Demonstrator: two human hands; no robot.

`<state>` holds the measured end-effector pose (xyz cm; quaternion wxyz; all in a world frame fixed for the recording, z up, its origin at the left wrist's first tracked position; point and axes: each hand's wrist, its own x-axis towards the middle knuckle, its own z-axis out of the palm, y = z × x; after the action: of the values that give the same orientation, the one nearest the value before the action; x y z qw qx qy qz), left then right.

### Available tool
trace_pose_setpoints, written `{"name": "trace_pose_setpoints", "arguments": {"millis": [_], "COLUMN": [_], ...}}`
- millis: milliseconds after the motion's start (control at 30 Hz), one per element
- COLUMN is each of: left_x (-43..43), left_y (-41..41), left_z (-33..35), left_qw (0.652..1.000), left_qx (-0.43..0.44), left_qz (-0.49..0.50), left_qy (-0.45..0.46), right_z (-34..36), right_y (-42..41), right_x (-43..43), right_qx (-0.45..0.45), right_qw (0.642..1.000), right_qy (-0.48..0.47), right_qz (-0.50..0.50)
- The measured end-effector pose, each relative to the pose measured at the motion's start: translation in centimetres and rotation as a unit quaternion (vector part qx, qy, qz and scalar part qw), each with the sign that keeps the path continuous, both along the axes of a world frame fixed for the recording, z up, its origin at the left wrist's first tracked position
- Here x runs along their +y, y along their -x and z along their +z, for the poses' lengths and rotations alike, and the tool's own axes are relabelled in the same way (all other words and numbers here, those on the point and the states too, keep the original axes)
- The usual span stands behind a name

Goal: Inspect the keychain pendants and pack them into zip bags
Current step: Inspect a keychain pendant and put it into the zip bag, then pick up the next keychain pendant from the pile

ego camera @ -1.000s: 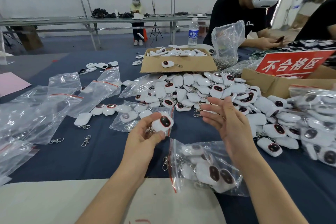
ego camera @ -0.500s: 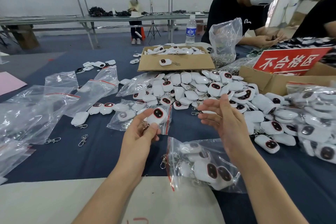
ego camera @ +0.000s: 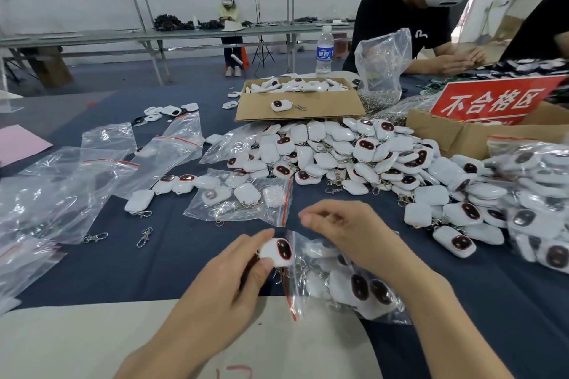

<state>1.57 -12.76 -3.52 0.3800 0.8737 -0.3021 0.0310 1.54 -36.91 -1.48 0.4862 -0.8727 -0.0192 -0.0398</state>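
Left hand (ego camera: 228,280) is gripping one pendant (ego camera: 278,252) between thumb and fingers, dark face turned up, probably for checking. Just right of it, the part-filled zip bag (ego camera: 311,292) is lying with its red-striped mouth facing the pendant, ready for loading. Right hand (ego camera: 348,234) is hovering over the bag's top edge, fingers curled and blurred. Cannot tell whether it is pinching the plastic.

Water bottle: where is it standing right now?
In the head view, the water bottle stands upright above centre, just behind the cardboard box holding pendants and left of the clear plastic bag.
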Motion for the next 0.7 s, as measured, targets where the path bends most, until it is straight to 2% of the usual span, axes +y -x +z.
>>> {"name": "trace_pose_setpoints", "arguments": {"millis": [67, 300, 467, 600, 700], "left_x": [0.1, -0.1, -0.9, -0.9, -0.9], "left_y": [0.0, 0.2, 0.7, 0.5, 0.2], "left_z": [-0.1, 0.4, 0.4, 0.1, -0.3], "left_qw": [1.0, 0.997, 0.986, 0.981, 0.977], "left_qx": [-0.001, 0.033, 0.133, 0.159, 0.171], "left_qz": [-0.013, -0.069, -0.073, -0.03, 0.002], "left_qy": [-0.013, 0.005, 0.072, 0.11, 0.125], "right_z": [-0.3, -0.2, -0.4, -0.3, 0.1], "right_y": [-0.2, -0.3, -0.6, -0.6, -0.5], "right_x": [0.4, 0.8, 1.3, 1.1, 0.3], "right_qx": [0.016, 0.053, 0.023, -0.001, -0.029], "right_qw": [0.998, 0.996, 0.999, 1.0, 0.995], "right_qy": [0.054, 0.046, 0.007, -0.026, -0.099], "right_qz": [0.027, 0.054, 0.022, 0.006, -0.014]}}
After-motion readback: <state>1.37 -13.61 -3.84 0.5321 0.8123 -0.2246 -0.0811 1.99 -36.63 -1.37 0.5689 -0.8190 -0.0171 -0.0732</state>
